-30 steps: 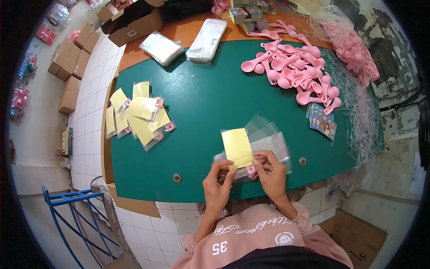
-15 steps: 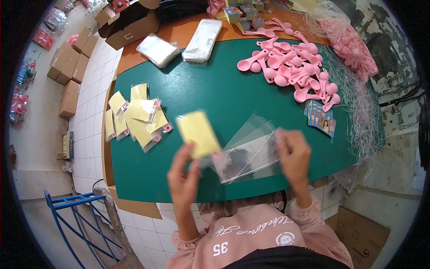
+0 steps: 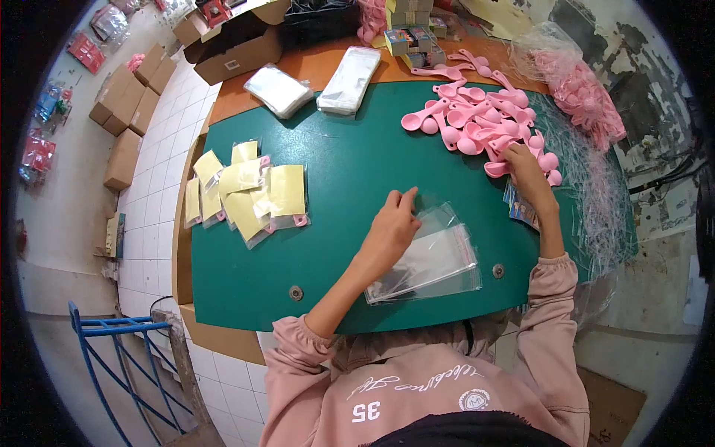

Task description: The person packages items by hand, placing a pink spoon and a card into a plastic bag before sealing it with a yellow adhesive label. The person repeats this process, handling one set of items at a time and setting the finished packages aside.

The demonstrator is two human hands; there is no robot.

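My left hand (image 3: 392, 232) is over a small stack of clear plastic bags (image 3: 439, 257) near the table's front edge. Its fingers are bent, with the thin film of a clear bag at their tips. At the front of a heap of pink measuring spoons (image 3: 469, 112), my right hand (image 3: 530, 175) has its fingers closed at a spoon; the fingertips are partly hidden. Under that wrist lie printed cards (image 3: 519, 207), partly covered. On the left, several filled clear packets with yellow cards (image 3: 287, 190) overlap, with pink spoon ends showing at their edges.
Two stacks of clear bags (image 3: 348, 80) lie at the back of the green table (image 3: 335, 160). Behind the spoons stand bundles of cards (image 3: 408, 41). A plastic sack of pink pieces (image 3: 577, 97) and loose clear wrap (image 3: 596, 216) line the right side. A blue metal frame (image 3: 123, 328) stands lower left.
The yellow-card packet from my left hand now lies with the others on the left. My left hand has moved right to the bags; my right hand has left them and reached the spoons.
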